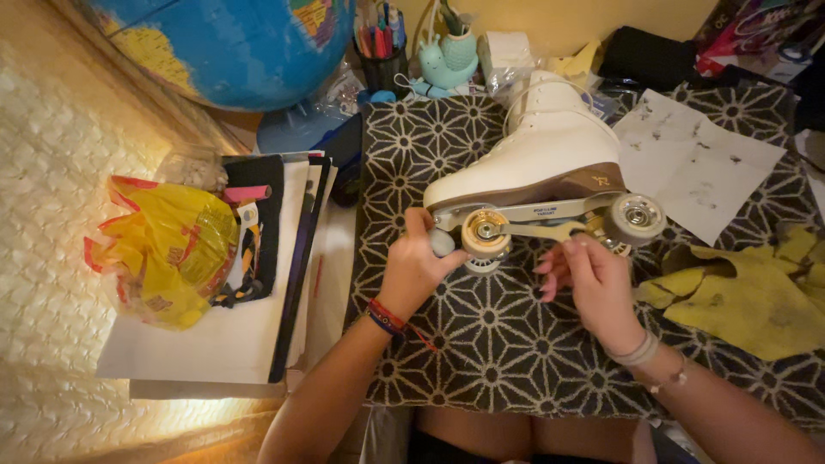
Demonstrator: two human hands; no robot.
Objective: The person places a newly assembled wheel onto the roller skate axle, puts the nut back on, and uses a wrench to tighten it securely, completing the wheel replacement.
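Observation:
A white roller skate (550,146) lies on its side on a dark cloth with a pale star pattern (490,344). My left hand (412,271) grips the skate's front end by the toe stop, beside a translucent front wheel (484,230). My right hand (593,283) holds a flat metal wrench (541,230) whose head sits on that wheel's axle nut. A second wheel (638,216) shows at the skate's heel end.
A stained yellow rag (748,296) and a smudged white paper (696,167) lie to the right. At left are a stack of books and papers (258,283), a yellow plastic bag (168,249), a blue globe (232,47) and a pen cup (382,56).

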